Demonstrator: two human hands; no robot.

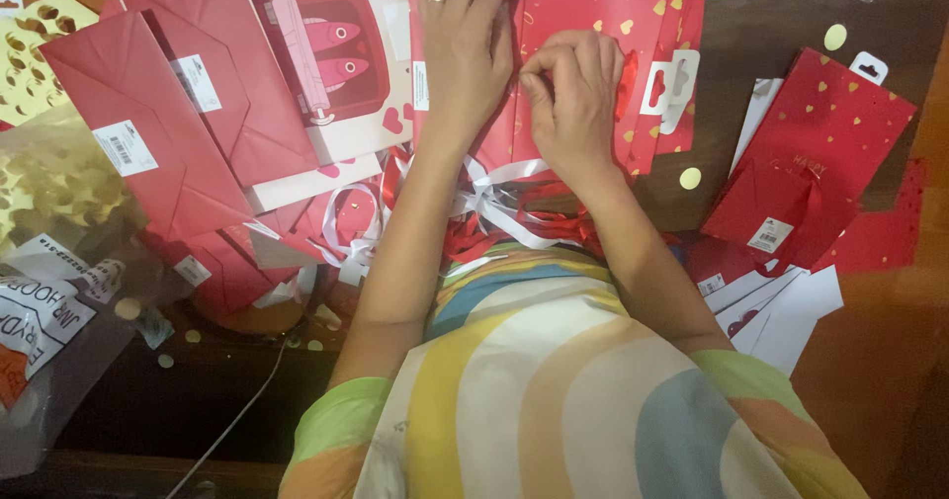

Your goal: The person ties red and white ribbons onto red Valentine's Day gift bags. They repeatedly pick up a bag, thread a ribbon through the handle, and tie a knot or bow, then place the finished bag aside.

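Red gift bag (pixel 593 25) with gold hearts lies flat on surface (pixel 791 35); left hand (pixel 465 49) presses it, fingers spread; right hand (pixel 573 94) fingers pinch its fold; ribbon handles (pixel 494 203) loose, apparently unfinished.

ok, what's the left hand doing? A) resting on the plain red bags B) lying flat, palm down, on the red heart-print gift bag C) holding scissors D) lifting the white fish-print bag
B: the left hand lies spread flat on the red heart-print gift bag, beside the right hand, which pinches at the same bag.

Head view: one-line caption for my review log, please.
Left hand flat on a red gift bag with gold hearts; right hand pinching at it, ribbons below.
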